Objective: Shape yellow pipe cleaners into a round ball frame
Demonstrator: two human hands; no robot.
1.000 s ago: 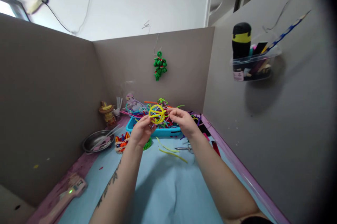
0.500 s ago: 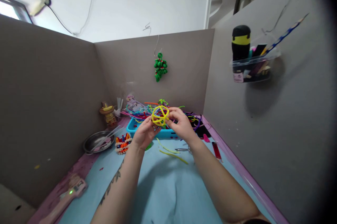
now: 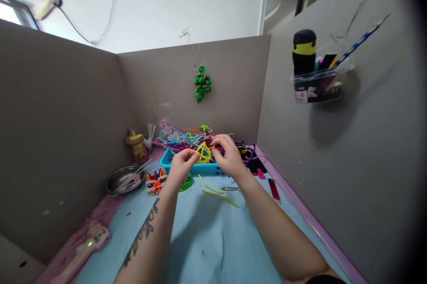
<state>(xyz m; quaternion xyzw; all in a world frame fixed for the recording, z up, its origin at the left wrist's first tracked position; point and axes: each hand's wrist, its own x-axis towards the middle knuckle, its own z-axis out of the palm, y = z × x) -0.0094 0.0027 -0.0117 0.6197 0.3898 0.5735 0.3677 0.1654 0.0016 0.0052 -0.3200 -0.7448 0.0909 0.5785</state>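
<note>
Over the front of the supply tray, my left hand [image 3: 182, 165] pinches the left side of a yellow pipe-cleaner frame [image 3: 205, 160], an open shape of bent loops. The fingers of my right hand [image 3: 228, 156] are pinched at the frame's upper right edge; exactly what lies between those fingertips is hard to see. Below the hands, two loose yellow-green pipe-cleaner pieces [image 3: 220, 198] lie on the blue cloth. Scissors [image 3: 230, 189] rest beside them, partly hidden by my right wrist. A green fuzzy piece [image 3: 186, 183] sits just right of my left wrist.
Behind the hands stands a blue tray [image 3: 213, 169] heaped with coloured pipe cleaners. To the left are a metal bowl [image 3: 115, 182], an orange-and-white beaded-looking piece [image 3: 155, 182] and a pink glue gun [image 3: 85, 250]. A red strip [image 3: 274, 190] lies at right. Grey partitions enclose the table.
The yellow frame has turned and now sits slightly lower between my hands. My left hand has shifted its grip to a fingertip pinch, uncovering more of the green piece.
</note>
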